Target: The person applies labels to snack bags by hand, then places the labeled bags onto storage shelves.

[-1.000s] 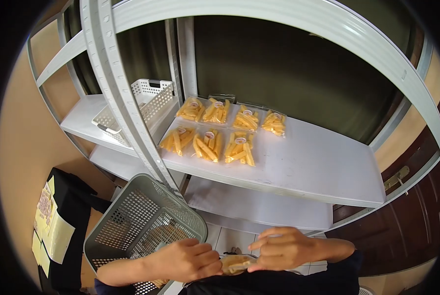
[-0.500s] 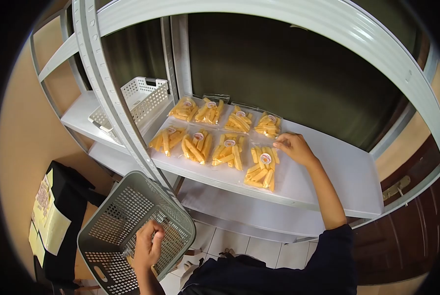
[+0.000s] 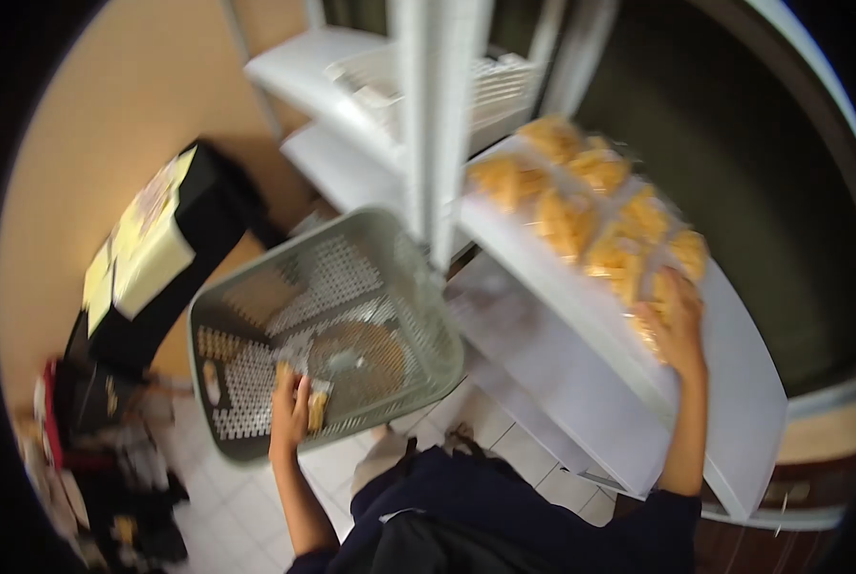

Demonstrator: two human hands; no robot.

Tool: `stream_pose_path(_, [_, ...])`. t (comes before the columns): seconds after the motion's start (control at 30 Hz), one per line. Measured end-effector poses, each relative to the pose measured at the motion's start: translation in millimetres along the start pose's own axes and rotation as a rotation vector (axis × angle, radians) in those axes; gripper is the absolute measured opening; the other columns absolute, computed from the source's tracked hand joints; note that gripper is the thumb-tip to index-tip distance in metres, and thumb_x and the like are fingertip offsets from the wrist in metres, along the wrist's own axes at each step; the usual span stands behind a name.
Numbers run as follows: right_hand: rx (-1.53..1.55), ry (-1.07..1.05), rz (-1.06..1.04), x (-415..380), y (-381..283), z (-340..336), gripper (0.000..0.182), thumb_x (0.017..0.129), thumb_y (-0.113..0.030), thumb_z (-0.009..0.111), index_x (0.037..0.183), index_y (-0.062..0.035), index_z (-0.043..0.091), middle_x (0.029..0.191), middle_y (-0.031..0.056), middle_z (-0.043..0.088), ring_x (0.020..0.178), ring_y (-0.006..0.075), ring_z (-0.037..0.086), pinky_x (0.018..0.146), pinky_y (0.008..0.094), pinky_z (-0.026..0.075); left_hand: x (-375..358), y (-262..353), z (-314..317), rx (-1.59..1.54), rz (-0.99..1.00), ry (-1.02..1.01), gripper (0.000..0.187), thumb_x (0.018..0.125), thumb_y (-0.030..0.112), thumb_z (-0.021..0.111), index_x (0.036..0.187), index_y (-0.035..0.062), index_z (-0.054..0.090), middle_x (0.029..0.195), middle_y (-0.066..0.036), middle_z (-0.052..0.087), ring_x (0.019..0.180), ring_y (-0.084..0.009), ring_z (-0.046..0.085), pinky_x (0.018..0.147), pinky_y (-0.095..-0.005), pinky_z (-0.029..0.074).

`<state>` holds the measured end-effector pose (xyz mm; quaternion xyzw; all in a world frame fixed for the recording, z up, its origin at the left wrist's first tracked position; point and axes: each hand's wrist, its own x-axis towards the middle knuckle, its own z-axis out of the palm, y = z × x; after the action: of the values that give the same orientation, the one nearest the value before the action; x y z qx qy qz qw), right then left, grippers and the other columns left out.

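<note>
My right hand [image 3: 677, 325] is over the endmost clear bag of yellow snack sticks [image 3: 646, 335] in the near row, thumb and fingers around it. Blur hides the exact grip. Two rows of similar bags [image 3: 567, 222] lie on the white shelf [image 3: 581, 306]. On the left, my left hand [image 3: 289, 411] is curled over the near side of a grey-green perforated basket [image 3: 438, 335]. A small bag of yellow pieces [image 3: 318, 409] shows beside its fingers, inside the basket. I cannot see whether those fingers hold that bag.
A white metal upright [image 3: 433, 134] stands between the basket and the bags. Behind it is a white perforated basket [image 3: 504, 91] on another shelf. To the left is a black-covered surface [image 3: 222, 206] with pale yellow sheets [image 3: 151, 263]. A lower white shelf [image 3: 552, 344] runs below the bags.
The view has swung left and down, and is now blurred. My right hand has moved from the bag's upper edge onto the bag. My left hand stays curled at the grey-green basket.
</note>
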<state>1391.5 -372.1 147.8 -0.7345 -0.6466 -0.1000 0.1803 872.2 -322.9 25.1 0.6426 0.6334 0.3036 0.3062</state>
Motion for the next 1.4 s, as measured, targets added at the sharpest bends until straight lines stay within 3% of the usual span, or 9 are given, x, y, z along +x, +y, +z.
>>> stream_pose_path(0.3, [-0.068, -0.214, 0.082, 3, 1, -5, 0.055, 0.088, -0.034, 0.040, 0.132, -0.0040, 0.029, 0.136, 0.0150, 0.029, 0.126, 0.0292, 0.025, 0.102, 0.0390, 0.015, 57, -197, 3, 0.017, -0.328, -0.055, 0.031, 0.081, 0.027, 0.058, 0.087, -0.0013, 0.049, 0.075, -0.009, 0.054, 0.068, -0.0170, 0.051, 0.063, -0.0284, 0.043])
stream_pose_path(0.53, [-0.235, 0.445, 0.041, -11, -99, -8, 0.041, 0.085, -0.020, 0.049, 0.118, 0.0045, 0.044, 0.118, 0.0183, 0.048, 0.111, 0.0319, 0.044, 0.097, 0.0383, 0.029, 79, -331, 48, 0.379, -1.020, -0.014, 0.067, 0.069, 0.037, 0.067, 0.111, -0.0104, 0.045, 0.112, -0.025, 0.049, 0.105, -0.0351, 0.049, 0.085, -0.0364, 0.043])
stream_pose_path(0.63, [-0.077, 0.204, -0.065, -45, -161, 57, 0.039, 0.080, -0.018, 0.054, 0.112, 0.0039, 0.048, 0.114, 0.0176, 0.050, 0.106, 0.0323, 0.046, 0.094, 0.0426, 0.031, 71, -380, 78, 0.369, -1.008, -0.077, 0.080, 0.068, 0.048, 0.064, 0.114, -0.0126, 0.039, 0.119, -0.024, 0.043, 0.105, -0.0390, 0.048, 0.086, -0.0405, 0.043])
stream_pose_path(0.73, [0.111, -0.045, -0.140, -60, -238, 116, 0.042, 0.071, -0.017, 0.062, 0.107, 0.0013, 0.051, 0.107, 0.0153, 0.052, 0.100, 0.0310, 0.048, 0.092, 0.0458, 0.030, 76, -381, 94, -0.289, -1.490, 0.346, 0.102, 0.063, 0.067, 0.056, 0.122, -0.0097, 0.026, 0.123, -0.025, 0.036, 0.111, -0.0380, 0.041, 0.090, -0.0469, 0.037])
stream_pose_path(0.8, [0.124, -0.157, -0.166, -63, -274, 135, 0.040, 0.068, -0.016, 0.065, 0.103, -0.0009, 0.052, 0.103, 0.0128, 0.052, 0.098, 0.0287, 0.048, 0.091, 0.0443, 0.031, 80, -393, 103, 0.253, -1.315, 0.224, 0.105, 0.059, 0.067, 0.060, 0.124, -0.0073, 0.023, 0.122, -0.025, 0.034, 0.115, -0.0371, 0.035, 0.093, -0.0472, 0.033])
stream_pose_path(1.07, [0.257, -0.264, -0.112, -68, -332, 169, 0.030, 0.061, -0.008, 0.067, 0.090, -0.0057, 0.058, 0.101, 0.0111, 0.052, 0.097, 0.0297, 0.047, 0.088, 0.0429, 0.033, 121, -369, 102, 0.440, -0.987, 0.146, 0.071, 0.067, 0.041, 0.067, 0.120, 0.0084, 0.034, 0.113, -0.016, 0.042, 0.106, -0.0317, 0.040, 0.090, -0.0414, 0.034])
stream_pose_path(1.13, [0.324, -0.262, -0.101, -63, -343, 175, 0.028, 0.062, -0.007, 0.066, 0.089, -0.0050, 0.059, 0.101, 0.0115, 0.052, 0.095, 0.0298, 0.048, 0.086, 0.0416, 0.036, 125, -370, 97, 0.086, -0.706, 0.239, 0.057, 0.076, 0.033, 0.059, 0.121, 0.0058, 0.037, 0.113, -0.017, 0.046, 0.105, -0.0300, 0.045, 0.090, -0.0390, 0.036])
stream_pose_path(1.27, [0.719, -0.207, 0.119, -19, -374, 198, 0.026, 0.067, -0.005, 0.064, 0.092, 0.0005, 0.057, 0.102, 0.0150, 0.052, 0.098, 0.0281, 0.050, 0.085, 0.0351, 0.039, 146, -281, 75, -1.124, -0.559, -0.150, 0.053, 0.081, 0.016, 0.041, 0.131, 0.0031, 0.026, 0.124, -0.012, 0.042, 0.110, -0.0202, 0.045, 0.092, -0.0320, 0.038])
stream_pose_path(1.4, [1.161, -0.247, 0.368, 35, -390, 217, 0.043, 0.082, -0.010, 0.055, 0.121, -0.0003, 0.039, 0.122, 0.0141, 0.043, 0.110, 0.0219, 0.045, 0.089, 0.0329, 0.038, 137, -145, 31, -1.426, -0.370, -0.635, 0.072, 0.072, 0.023, 0.050, 0.133, 0.0017, 0.021, 0.127, -0.013, 0.039, 0.113, -0.0234, 0.044, 0.095, -0.0326, 0.038])
